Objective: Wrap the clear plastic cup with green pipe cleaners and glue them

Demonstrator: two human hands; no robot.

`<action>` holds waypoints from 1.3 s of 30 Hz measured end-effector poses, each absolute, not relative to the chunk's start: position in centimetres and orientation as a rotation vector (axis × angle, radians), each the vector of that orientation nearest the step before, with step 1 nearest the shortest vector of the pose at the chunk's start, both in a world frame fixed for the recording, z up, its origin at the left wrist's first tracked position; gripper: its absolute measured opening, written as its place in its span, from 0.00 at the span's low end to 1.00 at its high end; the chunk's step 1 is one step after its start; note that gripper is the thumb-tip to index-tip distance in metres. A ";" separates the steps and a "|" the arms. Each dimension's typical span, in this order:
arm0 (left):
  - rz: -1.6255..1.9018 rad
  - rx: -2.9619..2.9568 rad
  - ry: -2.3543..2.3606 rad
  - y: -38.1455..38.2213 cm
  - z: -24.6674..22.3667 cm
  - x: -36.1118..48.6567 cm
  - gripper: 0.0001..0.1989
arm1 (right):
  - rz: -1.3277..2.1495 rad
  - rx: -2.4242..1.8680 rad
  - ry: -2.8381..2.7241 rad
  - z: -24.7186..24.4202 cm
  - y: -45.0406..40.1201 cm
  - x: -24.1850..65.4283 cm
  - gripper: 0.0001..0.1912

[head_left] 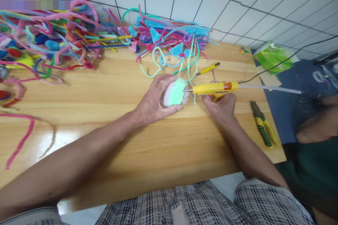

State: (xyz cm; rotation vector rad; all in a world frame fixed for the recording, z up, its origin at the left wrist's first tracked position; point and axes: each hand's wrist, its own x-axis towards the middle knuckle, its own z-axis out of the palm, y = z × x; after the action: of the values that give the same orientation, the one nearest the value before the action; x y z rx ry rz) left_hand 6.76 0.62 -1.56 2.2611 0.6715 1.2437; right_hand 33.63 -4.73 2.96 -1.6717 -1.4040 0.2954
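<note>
My left hand is wrapped round a small rounded piece covered in mint-green and pale lilac pipe cleaner; what lies under the wrapping I cannot make out. A mint pipe cleaner runs up and away beside this piece. In my right hand is a yellow hot glue gun, its fingers curled about the handle. The gun's metal nozzle points left and meets the right side of the wrapped piece. A long pale glue stick sticks out of the gun's back end.
Colourful pipe cleaners lie heaped along the tiled wall. Beyond the gun is a yellow utility knife. Pliers rest near the table's right edge. A green packet and a black cord are at right, near another person's arm.
</note>
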 end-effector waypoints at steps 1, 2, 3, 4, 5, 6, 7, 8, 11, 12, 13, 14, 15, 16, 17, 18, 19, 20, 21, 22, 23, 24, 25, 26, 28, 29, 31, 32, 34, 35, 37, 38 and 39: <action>1.239 2.262 0.675 0.6 -1.5 6.7 0.46 | 0.287 -1.678 -1.411 2.9 -4.7 33.7 0.04; 1.239 2.261 0.675 0.6 -1.5 6.7 0.46 | 0.284 -1.681 -1.423 2.9 -4.7 33.7 0.03; 1.244 2.259 0.671 0.6 -1.5 6.7 0.46 | 0.284 -1.678 -1.434 2.9 -4.7 33.8 0.03; 1.252 2.256 0.665 0.6 -1.5 6.7 0.45 | 0.282 -1.673 -1.443 2.9 -4.6 33.8 0.03; 1.260 2.254 0.657 0.6 -1.5 6.7 0.45 | 0.283 -1.672 -1.454 2.8 -4.6 33.9 0.02; 1.266 2.252 0.651 0.6 -1.5 6.7 0.44 | 0.280 -1.678 -1.464 2.8 -4.6 34.0 0.02; 1.267 2.252 0.648 0.6 -1.5 6.7 0.44 | 0.269 -1.691 -1.466 2.7 -4.6 34.1 0.03; 1.265 2.252 0.648 0.6 -1.5 6.7 0.44 | 0.257 -1.708 -1.463 2.6 -4.6 34.2 0.03; 1.272 2.245 0.647 0.6 -1.6 6.8 0.43 | 0.245 -1.727 -1.463 2.1 -4.6 34.6 0.04; 1.282 2.239 0.641 0.6 -1.6 6.8 0.43 | 0.239 -1.718 -1.468 2.0 -4.6 34.7 0.04; 1.292 2.234 0.634 0.6 -1.6 6.8 0.42 | 0.234 -1.707 -1.476 1.9 -4.6 34.8 0.04; 1.298 2.231 0.631 0.6 -1.6 6.8 0.42 | 0.229 -1.696 -1.482 1.8 -4.6 34.9 0.05; 1.296 2.232 0.631 0.6 -1.6 6.8 0.42 | 0.224 -1.687 -1.482 1.7 -4.6 34.9 0.05; 1.288 2.237 0.636 0.6 -1.6 6.8 0.43 | 0.223 -1.685 -1.478 1.7 -4.6 34.9 0.05; 1.275 2.244 0.644 0.6 -1.6 6.8 0.44 | 0.232 -1.689 -1.472 1.8 -4.6 34.8 0.05; 1.263 2.251 0.654 0.6 -1.6 6.8 0.44 | 0.247 -1.699 -1.467 1.9 -4.6 34.8 0.05; 1.254 2.256 0.663 0.6 -1.6 6.8 0.44 | 0.261 -1.710 -1.458 2.0 -4.6 34.7 0.05; 1.251 2.259 0.668 0.6 -1.6 6.8 0.44 | 0.272 -1.720 -1.445 2.1 -4.6 34.6 0.06; 1.254 2.259 0.670 0.6 -1.6 6.8 0.44 | 0.282 -1.725 -1.434 2.2 -4.6 34.4 0.06; 1.261 2.257 0.667 0.6 -1.6 6.8 0.43 | 0.292 -1.726 -1.425 2.4 -4.6 34.3 0.06; 1.268 2.255 0.664 0.6 -1.6 6.8 0.43 | 0.296 -1.720 -1.418 2.5 -4.6 34.3 0.06; 1.271 2.254 0.663 0.6 -1.6 6.8 0.43 | 0.301 -1.713 -1.414 2.5 -4.6 34.2 0.06; 1.270 2.254 0.665 0.6 -1.6 6.8 0.43 | 0.308 -1.707 -1.413 2.6 -4.6 34.2 0.06; 1.268 2.254 0.669 0.6 -1.6 6.8 0.43 | 0.317 -1.704 -1.413 2.6 -4.6 34.1 0.06; 1.268 2.248 0.669 0.6 -1.6 6.8 0.44 | 0.324 -1.705 -1.410 2.7 -4.7 34.2 0.07; 1.269 2.243 0.667 0.6 -1.5 6.8 0.44 | 0.327 -1.707 -1.410 2.7 -4.7 34.2 0.07; 1.264 2.238 0.669 0.5 -1.5 6.8 0.44 | 0.330 -1.700 -1.416 2.7 -4.8 34.3 0.07; 1.254 2.239 0.675 0.5 -1.5 6.8 0.45 | 0.330 -1.693 -1.422 2.7 -4.8 34.3 0.07; 1.235 2.244 0.690 0.5 -1.5 6.8 0.45 | 0.326 -1.678 -1.436 2.7 -4.8 34.3 0.08; 1.229 2.245 0.694 0.5 -1.5 6.8 0.45 | 0.322 -1.674 -1.440 2.7 -4.8 34.3 0.08; 1.224 2.247 0.700 0.5 -1.5 6.7 0.45 | 0.320 -1.679 -1.447 2.6 -4.7 34.4 0.08; 1.221 2.250 0.704 0.5 -1.5 6.7 0.45 | 0.326 -1.685 -1.451 2.6 -4.7 34.4 0.08; 1.218 2.256 0.709 0.5 -1.5 6.7 0.45 | 0.332 -1.693 -1.453 2.5 -4.7 34.5 0.08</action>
State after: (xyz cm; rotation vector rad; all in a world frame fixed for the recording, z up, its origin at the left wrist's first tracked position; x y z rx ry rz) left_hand 6.73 0.53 -1.49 2.2562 0.7090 1.2179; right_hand 34.45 -4.73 2.55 -1.6933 -1.4530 0.3315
